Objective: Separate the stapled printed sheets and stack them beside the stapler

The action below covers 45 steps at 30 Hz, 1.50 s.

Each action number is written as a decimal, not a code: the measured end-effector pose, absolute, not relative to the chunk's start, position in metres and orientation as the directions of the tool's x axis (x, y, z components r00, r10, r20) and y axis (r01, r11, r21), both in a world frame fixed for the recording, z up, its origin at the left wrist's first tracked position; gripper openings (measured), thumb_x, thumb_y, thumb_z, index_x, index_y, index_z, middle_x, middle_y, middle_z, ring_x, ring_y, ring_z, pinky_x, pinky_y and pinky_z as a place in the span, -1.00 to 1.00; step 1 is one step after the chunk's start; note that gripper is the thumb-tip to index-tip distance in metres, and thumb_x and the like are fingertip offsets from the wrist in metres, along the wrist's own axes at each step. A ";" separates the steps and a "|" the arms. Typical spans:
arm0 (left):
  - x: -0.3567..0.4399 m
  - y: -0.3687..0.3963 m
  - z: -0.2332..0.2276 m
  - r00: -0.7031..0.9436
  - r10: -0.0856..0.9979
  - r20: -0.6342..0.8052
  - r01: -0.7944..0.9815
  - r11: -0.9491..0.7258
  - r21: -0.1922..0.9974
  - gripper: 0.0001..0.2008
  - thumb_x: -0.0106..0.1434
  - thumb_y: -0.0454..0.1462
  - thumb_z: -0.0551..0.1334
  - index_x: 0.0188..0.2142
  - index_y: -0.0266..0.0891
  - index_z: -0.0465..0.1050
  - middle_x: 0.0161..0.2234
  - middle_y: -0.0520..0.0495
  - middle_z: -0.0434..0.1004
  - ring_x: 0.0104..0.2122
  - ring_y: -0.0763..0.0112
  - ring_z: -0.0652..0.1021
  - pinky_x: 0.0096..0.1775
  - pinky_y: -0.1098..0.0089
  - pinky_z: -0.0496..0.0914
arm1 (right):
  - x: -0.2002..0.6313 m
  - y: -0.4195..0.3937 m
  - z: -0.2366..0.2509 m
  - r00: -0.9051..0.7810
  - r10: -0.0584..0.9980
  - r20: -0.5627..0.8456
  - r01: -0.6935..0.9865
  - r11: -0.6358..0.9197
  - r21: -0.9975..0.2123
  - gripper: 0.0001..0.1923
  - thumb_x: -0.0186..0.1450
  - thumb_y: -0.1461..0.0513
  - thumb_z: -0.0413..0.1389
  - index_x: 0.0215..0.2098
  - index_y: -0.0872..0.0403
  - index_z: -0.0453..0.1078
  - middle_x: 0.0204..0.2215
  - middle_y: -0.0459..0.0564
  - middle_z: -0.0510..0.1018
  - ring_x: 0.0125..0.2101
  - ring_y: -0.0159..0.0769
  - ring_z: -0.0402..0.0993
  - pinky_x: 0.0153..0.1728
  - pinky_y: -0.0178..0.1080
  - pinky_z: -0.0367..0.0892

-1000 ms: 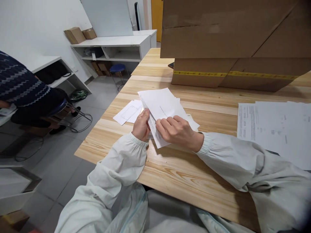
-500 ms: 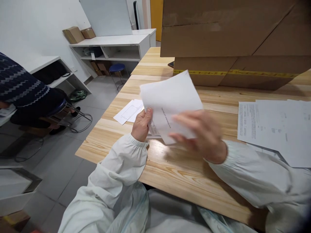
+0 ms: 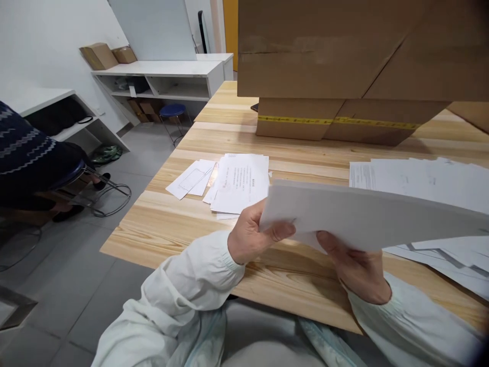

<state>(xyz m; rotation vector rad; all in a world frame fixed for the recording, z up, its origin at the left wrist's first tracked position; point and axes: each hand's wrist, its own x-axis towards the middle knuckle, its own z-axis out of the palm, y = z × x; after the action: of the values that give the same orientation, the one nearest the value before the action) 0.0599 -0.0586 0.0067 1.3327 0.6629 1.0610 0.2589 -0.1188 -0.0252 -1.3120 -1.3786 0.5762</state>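
Observation:
Both hands hold a white sheet of paper [image 3: 355, 211] above the table's near side. My left hand [image 3: 254, 234] pinches its left end, thumb on the near face and fingers hidden behind. My right hand [image 3: 355, 262] grips the lower edge near the middle, its thumb on the paper and its other fingers mostly out of sight. Whether it is one sheet or a few together I cannot tell. Left of it lies a small stack of printed papers [image 3: 242, 183], with slips bearing a drawn rectangle [image 3: 191, 178] beside it. Spread papers [image 3: 405, 173] lie behind and under the held sheet.
Large cardboard boxes [image 3: 344, 51] are stacked at the table's back, the lower one with yellow tape. A wooden table [image 3: 153, 224] ends at the left over a grey floor. A person in a patterned sweater [image 3: 23, 148] sits at far left. A blue stool [image 3: 172, 110] stands beyond.
The earlier folded bundle is out of my left hand, and a printed stack now lies on the table there. Both hands now hold a longer white sheet, further right. The view has shifted right.

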 end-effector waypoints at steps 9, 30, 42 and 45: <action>0.071 -0.063 0.003 0.442 0.879 0.179 -0.201 -0.097 0.975 -0.65 0.13 -0.02 0.36 -0.33 -0.29 0.57 -0.36 -0.08 0.59 -0.34 0.35 0.54 -0.24 0.34 0.45 | 0.265 -0.123 -0.039 0.302 0.811 0.501 0.380 0.380 -0.843 -0.84 0.11 0.24 0.33 -0.30 0.01 0.55 -0.36 -0.09 0.65 -0.38 -0.27 0.57 -0.32 -0.20 0.56; 0.067 -0.106 0.000 0.314 0.947 0.062 -0.087 -0.036 0.996 -0.25 0.30 -0.17 0.22 0.39 -0.06 -0.09 -0.39 0.04 0.57 -0.55 0.53 0.42 -0.45 0.50 0.37 | 0.281 -0.152 -0.011 0.408 0.911 0.050 0.405 -0.132 -0.905 -0.65 0.03 -0.04 0.36 -0.41 0.03 0.49 -0.47 -0.01 0.61 -0.51 -0.16 0.53 -0.65 -0.23 0.41; 0.089 -0.084 -0.024 0.667 0.496 -0.557 0.194 0.606 0.771 -0.84 0.28 -0.36 0.08 -0.15 -0.31 0.34 -0.61 0.05 0.45 -0.64 0.45 0.55 -0.55 0.43 0.52 | 0.306 -0.169 -0.028 0.345 0.896 -0.279 0.214 -0.364 -0.907 -0.18 0.23 -0.03 0.22 0.37 -0.06 0.05 -0.09 0.09 0.61 -0.30 -0.17 0.61 -0.42 -0.23 0.55; 0.097 -0.073 -0.027 0.647 0.544 -0.534 0.201 0.553 0.808 -0.88 0.26 -0.41 0.06 -0.21 -0.28 0.30 -0.66 0.09 0.41 -0.68 0.45 0.52 -0.60 0.44 0.50 | 0.309 -0.161 -0.028 0.341 0.898 -0.279 0.164 -0.349 -0.923 -0.14 0.23 -0.04 0.22 0.38 -0.03 0.02 -0.32 0.05 0.64 -0.55 -0.24 0.53 -0.62 -0.26 0.45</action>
<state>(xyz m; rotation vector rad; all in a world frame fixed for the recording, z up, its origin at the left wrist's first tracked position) 0.0971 -0.0728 -0.0274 0.9923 0.8753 0.2368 0.3092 -0.1607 -0.0275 -1.7477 -0.9488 1.0769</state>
